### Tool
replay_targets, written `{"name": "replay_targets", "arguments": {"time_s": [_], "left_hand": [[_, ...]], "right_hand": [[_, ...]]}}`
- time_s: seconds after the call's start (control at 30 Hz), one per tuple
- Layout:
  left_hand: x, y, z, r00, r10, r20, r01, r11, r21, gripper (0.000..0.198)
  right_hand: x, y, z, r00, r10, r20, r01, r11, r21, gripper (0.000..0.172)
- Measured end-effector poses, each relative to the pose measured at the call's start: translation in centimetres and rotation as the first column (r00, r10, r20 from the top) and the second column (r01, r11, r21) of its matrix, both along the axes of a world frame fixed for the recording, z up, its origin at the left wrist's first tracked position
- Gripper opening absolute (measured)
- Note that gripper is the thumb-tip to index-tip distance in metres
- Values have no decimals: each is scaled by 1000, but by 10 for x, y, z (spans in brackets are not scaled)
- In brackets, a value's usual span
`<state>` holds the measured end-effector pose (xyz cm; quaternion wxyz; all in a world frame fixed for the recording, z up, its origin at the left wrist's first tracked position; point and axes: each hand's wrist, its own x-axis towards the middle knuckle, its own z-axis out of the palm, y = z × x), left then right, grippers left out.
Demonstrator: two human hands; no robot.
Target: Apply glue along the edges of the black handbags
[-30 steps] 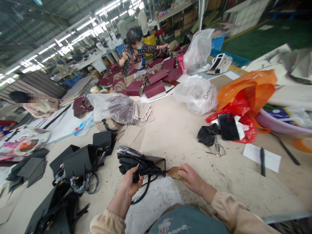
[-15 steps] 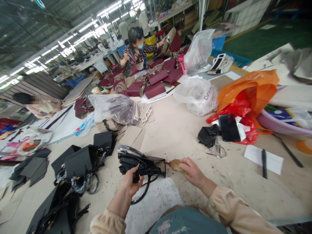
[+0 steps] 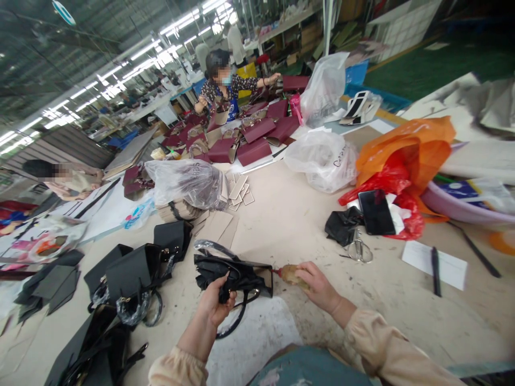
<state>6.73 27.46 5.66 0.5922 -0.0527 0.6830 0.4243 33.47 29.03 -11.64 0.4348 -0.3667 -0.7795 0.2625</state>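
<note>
The left hand [image 3: 217, 303] grips the black bag [image 3: 237, 276]; the right hand [image 3: 317, 284] clasps a brown-handled tool [image 3: 288, 274] at the bag's 3 o'clock edge. Bare table [image 3: 281, 214] lies at 12 o'clock.

Both arms come in from the bottom edge and converge toward centre. Left hand [image 3: 217, 301]: fingers curled closed in a grip, thumb on top pointing away, wrist about straight. Left forearm [image 3: 193, 340] is bare and angles up-right out of a bunched pale left sleeve [image 3: 177, 370]. Right hand [image 3: 318, 284]: back of hand up, fingers wrapped closed and pointing left, wrist slightly bent. Right sleeve [image 3: 386, 348] covers the arm to the wrist, entering from lower right. Hands are near each other, not touching.
</note>
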Motion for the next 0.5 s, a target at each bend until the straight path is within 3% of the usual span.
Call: {"name": "replay_targets", "arguments": {"time_s": [0.17, 0.5], "left_hand": [[-1, 1, -1, 1000, 0, -10, 0, 1000, -3, 17], [-3, 4, -2, 1000, 19, 21, -19, 1000, 3, 17]], "right_hand": [[-1, -5, -4, 999, -23, -24, 23, 999, -22, 15], [-9, -34, -8, 998, 54, -25, -55, 995, -78, 9]]}}
